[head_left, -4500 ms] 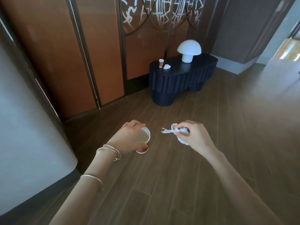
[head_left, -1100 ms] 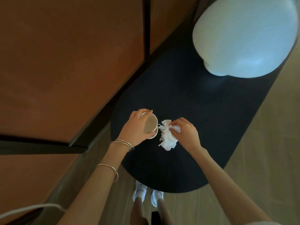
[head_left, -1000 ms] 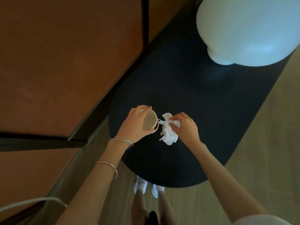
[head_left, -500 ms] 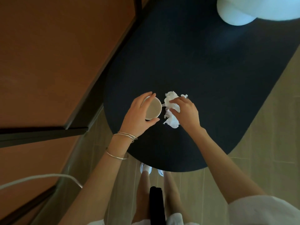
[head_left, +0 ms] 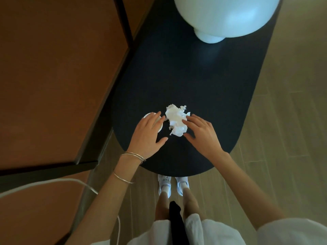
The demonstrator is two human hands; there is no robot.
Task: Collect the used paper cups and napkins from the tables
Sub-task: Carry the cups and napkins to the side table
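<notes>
A white paper cup (head_left: 148,116) stands on the dark oval table (head_left: 194,76), mostly hidden under my left hand (head_left: 148,136). That hand lies over the cup with its fingers straight and spread. A heap of crumpled white napkins (head_left: 176,119) lies on the table just to the right of the cup. My right hand (head_left: 201,136) hovers beside the heap with straight fingers, and its fingertips touch the heap's right edge. Neither hand grips anything.
A large white mushroom lamp (head_left: 224,15) stands at the far end of the table. Orange wall panels (head_left: 53,68) with dark frames run along the left. A white cable (head_left: 53,182) hangs at the lower left. Wooden floor (head_left: 283,121) lies to the right.
I walked up to the table carrying a cup and a napkin. Since half a second ago both hands have let go and opened; the cup and napkins now sit on the table.
</notes>
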